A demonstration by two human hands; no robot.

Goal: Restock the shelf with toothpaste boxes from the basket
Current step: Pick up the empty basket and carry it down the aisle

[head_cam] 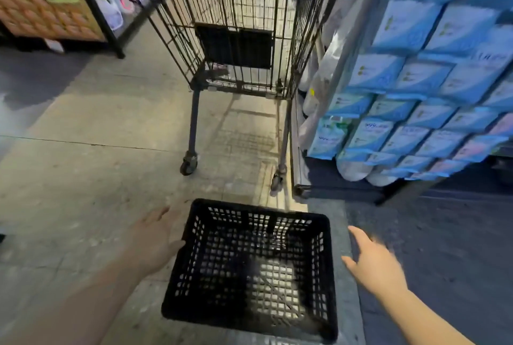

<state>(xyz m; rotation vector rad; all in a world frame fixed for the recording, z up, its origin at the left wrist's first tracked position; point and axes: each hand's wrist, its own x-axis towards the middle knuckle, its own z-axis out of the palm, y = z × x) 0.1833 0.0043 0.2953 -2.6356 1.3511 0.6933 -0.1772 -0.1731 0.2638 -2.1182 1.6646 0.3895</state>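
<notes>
Hands [155, 239] [374, 264] flank basket [194, 283]; cart [238, 39] beyond.

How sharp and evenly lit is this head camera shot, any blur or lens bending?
Head view: right hand smeared by motion, left hand softer; black basket fairly crisp; wire cart and blue packs bow with wide-angle distortion; bright floor patch beneath the cart, dark corners.
</notes>
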